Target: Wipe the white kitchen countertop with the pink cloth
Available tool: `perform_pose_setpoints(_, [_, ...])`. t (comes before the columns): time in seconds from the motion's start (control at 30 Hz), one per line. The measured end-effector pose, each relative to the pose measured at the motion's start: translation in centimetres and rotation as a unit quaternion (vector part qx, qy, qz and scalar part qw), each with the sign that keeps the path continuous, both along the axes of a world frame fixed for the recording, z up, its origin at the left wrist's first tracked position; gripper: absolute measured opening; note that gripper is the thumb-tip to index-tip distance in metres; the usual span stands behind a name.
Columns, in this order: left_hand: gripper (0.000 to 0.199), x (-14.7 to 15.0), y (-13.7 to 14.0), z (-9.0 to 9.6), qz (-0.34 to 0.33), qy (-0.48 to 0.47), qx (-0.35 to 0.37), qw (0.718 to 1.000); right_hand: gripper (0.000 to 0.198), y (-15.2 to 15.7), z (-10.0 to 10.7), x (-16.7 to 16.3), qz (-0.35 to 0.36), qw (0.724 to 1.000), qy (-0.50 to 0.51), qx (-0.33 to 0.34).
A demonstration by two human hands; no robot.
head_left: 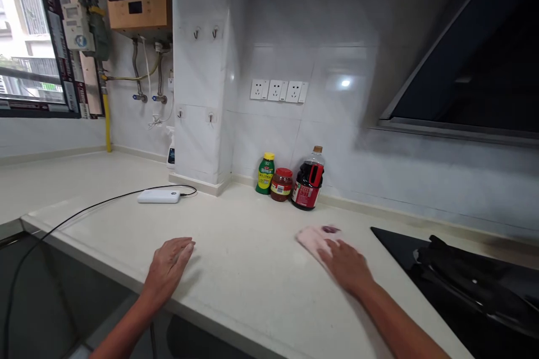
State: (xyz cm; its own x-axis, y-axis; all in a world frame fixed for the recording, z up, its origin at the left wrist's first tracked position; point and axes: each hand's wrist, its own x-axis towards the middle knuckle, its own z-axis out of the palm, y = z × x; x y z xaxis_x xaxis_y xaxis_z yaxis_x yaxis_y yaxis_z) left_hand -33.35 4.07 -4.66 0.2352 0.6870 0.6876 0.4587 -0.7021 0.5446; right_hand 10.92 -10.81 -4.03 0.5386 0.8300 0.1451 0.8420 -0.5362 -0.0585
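My right hand [345,266] presses down on a pale pink cloth [314,238] lying on the white countertop [252,269], its fingers bent over the near edge. A dark patch marks the cloth's far side. To the left, my left hand [168,263] hovers above the counter near its front edge; the fingers are loosely extended and nothing is in them. Behind the cloth, against the wall, stand a green squeeze bottle with a yellow cap [265,175], a red-lidded jar [281,186] and a large dark sauce bottle [309,182] with a red handle.
A white power bank [159,196] with a black cable lies at left, the cable trailing over the counter edge. A spray bottle [170,151] stands behind the wall pillar [197,146]. At right are a black cooktop [400,244] and, overhead, a dark range hood [471,78].
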Motion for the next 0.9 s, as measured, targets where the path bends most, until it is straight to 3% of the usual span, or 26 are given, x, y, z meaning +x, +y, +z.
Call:
perform_pose_setpoints(0.1, [0.049,0.2,-0.2,0.1,-0.005,0.012,0.003,1.0,0.063,-4.7,-1.1,2.2,-0.077,0.997,-0.015,-0.018])
perform_pose_setpoints(0.23, [0.054,0.6,-0.3,0.2,-0.006,0.031,-0.004,0.999,0.062,-8.5,-2.3,-1.5,-0.056,0.997,-0.03,-0.038])
perform_pose_setpoints(0.33, [0.056,0.6,0.2,0.1,-0.002,0.054,-0.006,0.999,0.065,-9.3,-1.8,-7.2,0.004,0.999,-0.014,-0.051])
perform_pose_setpoints(0.47, [0.051,0.8,-0.1,0.2,-0.026,0.089,0.017,0.996,0.072,-8.7,0.3,-15.1,0.128,0.987,0.076,-0.051])
perform_pose_setpoints(0.6, [0.034,3.1,-4.5,1.4,-0.131,0.119,0.078,0.981,0.074,-8.0,1.2,-19.1,0.25,0.953,0.171,0.015])
perform_pose_setpoints(0.67, [0.033,5.2,-7.5,2.5,-0.207,0.149,0.106,0.961,0.068,-8.4,0.7,-18.4,0.279,0.927,0.236,0.084])
perform_pose_setpoints(0.73, [0.045,7.8,-10.0,3.5,-0.27,0.204,0.112,0.934,0.061,-9.5,-0.2,-15.7,0.253,0.91,0.264,0.194])
perform_pose_setpoints(0.83, [0.077,11.2,-11.5,4.1,-0.312,0.312,0.059,0.895,0.055,-12.5,-2.2,-9.8,0.142,0.921,0.155,0.327])
perform_pose_setpoints(0.9, [0.092,12.6,-11.7,3.8,-0.315,0.368,0.014,0.875,0.058,-14.6,-3.7,-6.0,0.081,0.935,0.085,0.335])
